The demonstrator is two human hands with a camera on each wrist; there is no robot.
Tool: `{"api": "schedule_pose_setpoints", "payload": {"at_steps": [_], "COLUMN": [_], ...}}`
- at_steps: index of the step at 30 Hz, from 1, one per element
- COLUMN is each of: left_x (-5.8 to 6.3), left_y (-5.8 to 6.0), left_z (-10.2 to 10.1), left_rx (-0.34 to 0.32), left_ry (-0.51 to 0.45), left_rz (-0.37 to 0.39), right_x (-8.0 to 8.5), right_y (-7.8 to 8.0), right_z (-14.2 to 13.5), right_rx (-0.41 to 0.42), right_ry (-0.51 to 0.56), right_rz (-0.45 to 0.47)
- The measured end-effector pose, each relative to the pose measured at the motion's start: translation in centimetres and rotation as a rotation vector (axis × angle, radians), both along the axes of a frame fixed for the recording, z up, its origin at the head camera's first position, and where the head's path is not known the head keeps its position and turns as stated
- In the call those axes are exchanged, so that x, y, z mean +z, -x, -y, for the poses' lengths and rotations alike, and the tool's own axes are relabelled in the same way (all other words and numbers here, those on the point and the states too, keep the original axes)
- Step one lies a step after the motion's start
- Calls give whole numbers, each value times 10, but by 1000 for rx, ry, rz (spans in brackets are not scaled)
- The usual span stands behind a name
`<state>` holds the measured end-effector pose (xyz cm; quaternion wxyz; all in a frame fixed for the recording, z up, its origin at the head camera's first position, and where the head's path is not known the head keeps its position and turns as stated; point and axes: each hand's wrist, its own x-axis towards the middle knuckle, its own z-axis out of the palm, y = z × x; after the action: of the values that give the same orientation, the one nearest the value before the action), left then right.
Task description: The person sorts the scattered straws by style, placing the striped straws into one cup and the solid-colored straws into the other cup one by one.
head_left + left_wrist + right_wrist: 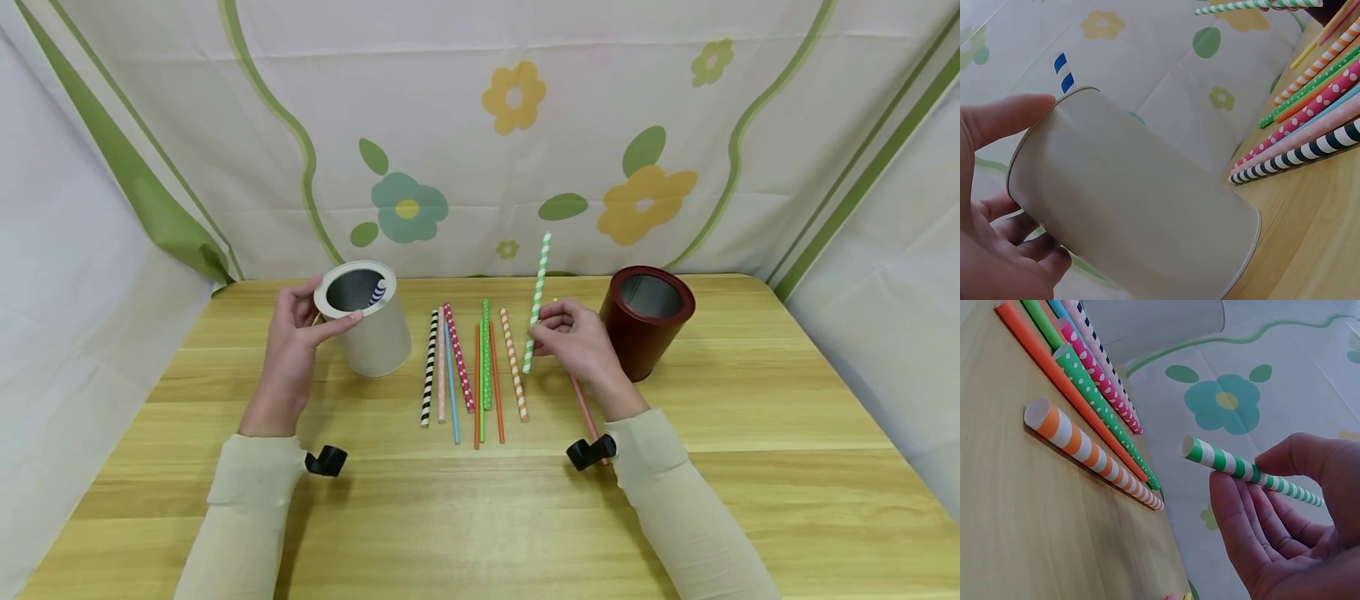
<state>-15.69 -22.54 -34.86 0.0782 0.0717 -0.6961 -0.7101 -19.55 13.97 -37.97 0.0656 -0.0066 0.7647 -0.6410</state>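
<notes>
My left hand [288,358] holds a cream-white can [378,342] by its upper part, thumb on the rim and the other fingers round its left side. Inside the can leans a blue-and-white striped paper straw [1064,72], its end showing above the rim in the left wrist view. Between thumb and fingertips, my right hand [573,337] pinches a green-and-white striped paper straw [537,300], held nearly upright above the table. Near that hand, on the tabletop, lies an orange-and-white striped straw [1094,453].
Several straws lie side by side mid-table, among them a black-and-white striped one [429,367] and a pink dotted one [459,358]. A dark red can [637,342] stands right of my right hand. Partly under my right wrist lies a pink straw [583,407]. A flowered curtain [465,125] hangs behind.
</notes>
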Motion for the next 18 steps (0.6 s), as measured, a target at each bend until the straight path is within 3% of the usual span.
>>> {"api": "schedule_pose_setpoints", "payload": {"at_steps": [10,18], "left_x": [-1,-1], "left_y": [1,1], "left_z": [-2,-2], "left_rx": [-31,-54], "left_ry": [-20,-20], "left_rz": [-15,-19], "right_x": [5,33], "right_y": [-6,-4], "right_z": [12,42], "right_rx": [-21,-4], "right_ry": [70,107], "right_rz": [-53,-140]}}
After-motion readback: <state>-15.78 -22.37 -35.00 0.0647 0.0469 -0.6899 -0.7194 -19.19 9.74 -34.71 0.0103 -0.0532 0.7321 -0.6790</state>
